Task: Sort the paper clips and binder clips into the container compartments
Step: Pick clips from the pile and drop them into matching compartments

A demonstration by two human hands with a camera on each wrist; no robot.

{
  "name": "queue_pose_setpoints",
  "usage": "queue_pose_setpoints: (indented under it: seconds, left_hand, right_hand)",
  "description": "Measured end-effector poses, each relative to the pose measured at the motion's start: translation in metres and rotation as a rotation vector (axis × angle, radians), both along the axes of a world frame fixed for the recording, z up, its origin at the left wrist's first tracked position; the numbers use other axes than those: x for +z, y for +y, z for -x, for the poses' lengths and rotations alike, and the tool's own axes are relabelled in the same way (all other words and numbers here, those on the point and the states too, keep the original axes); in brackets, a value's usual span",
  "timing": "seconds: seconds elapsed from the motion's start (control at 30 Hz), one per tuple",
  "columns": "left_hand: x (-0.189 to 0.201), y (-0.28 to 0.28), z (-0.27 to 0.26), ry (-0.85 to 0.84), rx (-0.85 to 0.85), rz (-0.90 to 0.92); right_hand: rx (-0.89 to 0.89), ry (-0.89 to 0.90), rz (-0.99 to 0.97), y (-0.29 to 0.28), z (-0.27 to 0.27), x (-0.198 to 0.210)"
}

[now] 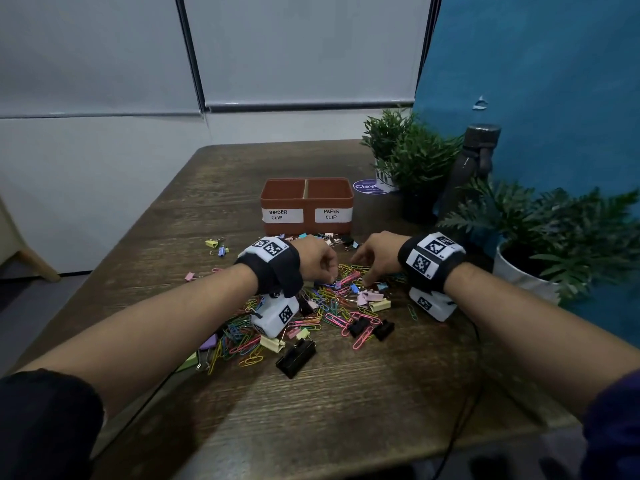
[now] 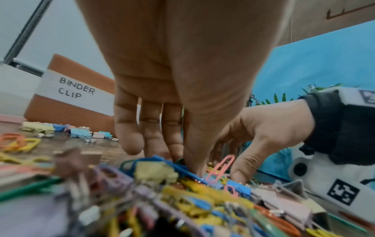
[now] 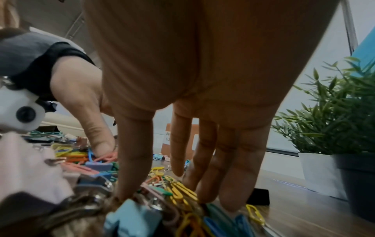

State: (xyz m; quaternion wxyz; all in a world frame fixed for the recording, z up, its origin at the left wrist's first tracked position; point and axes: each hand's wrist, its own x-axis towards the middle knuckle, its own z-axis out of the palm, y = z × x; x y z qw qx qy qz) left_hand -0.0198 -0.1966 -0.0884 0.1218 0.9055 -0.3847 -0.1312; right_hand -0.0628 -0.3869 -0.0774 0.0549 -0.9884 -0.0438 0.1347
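Observation:
A heap of coloured paper clips and binder clips [image 1: 329, 306] lies on the wooden table [image 1: 346, 403]. Behind it stands a brown two-part container [image 1: 306, 206], labelled BINDER CLIP on the left and PAPER CLIP on the right. My left hand [image 1: 332, 277] is curled over the far part of the heap. In the left wrist view its thumb and fingertips [image 2: 174, 152] close together on a blue paper clip [image 2: 162, 162]. My right hand [image 1: 363, 278] is beside it, fingers [image 3: 223, 192] straight and spread, with the tips touching the clips and holding nothing.
Potted plants [image 1: 408, 157] [image 1: 561, 237] and a dark bottle [image 1: 474, 161] stand along the right edge by the blue wall. Large black binder clips [image 1: 296, 356] lie at the heap's near side. A few stray clips [image 1: 216, 245] sit to the left. Cables run along both forearms.

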Motion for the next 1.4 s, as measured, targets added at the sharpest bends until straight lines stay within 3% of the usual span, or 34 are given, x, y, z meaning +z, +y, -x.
queue_pose_setpoints:
  seconds: [0.27, 0.67, 0.87, 1.0, 1.07, 1.17, 1.3, 1.4]
  left_hand:
    - [0.001, 0.010, -0.003, -0.068, 0.038, 0.059]
    - [0.008, -0.016, 0.011, -0.173, -0.005, -0.188]
    - [0.009, -0.012, 0.006, -0.123, -0.012, -0.062]
    - [0.009, -0.001, -0.003, -0.071, 0.057, 0.069]
    - [0.010, 0.006, -0.008, -0.048, 0.115, 0.183]
    - [0.016, 0.014, -0.016, 0.084, 0.234, 0.375]
    - [0.023, 0.021, -0.018, 0.563, 0.311, 0.659]
    - [0.022, 0.028, -0.020, 0.697, 0.314, 0.694]
  right_hand:
    - [-0.042, -0.086, -0.008, 0.006, -0.005, -0.007]
    - [-0.081, -0.163, -0.006, -0.002, -0.003, -0.003]
    - [-0.182, -0.173, -0.387, -0.009, 0.000, 0.001]
    - [-0.190, -0.161, -0.581, -0.014, 0.001, -0.002]
    - [-0.220, -0.136, -0.776, -0.015, 0.001, -0.004]
    - [-0.323, -0.088, -1.092, -0.010, -0.001, -0.002]
    - [-0.497, 0.043, -1.294, -0.004, -0.005, 0.001]
    - [-0.601, 0.143, -1.394, -0.005, -0.004, 0.005]
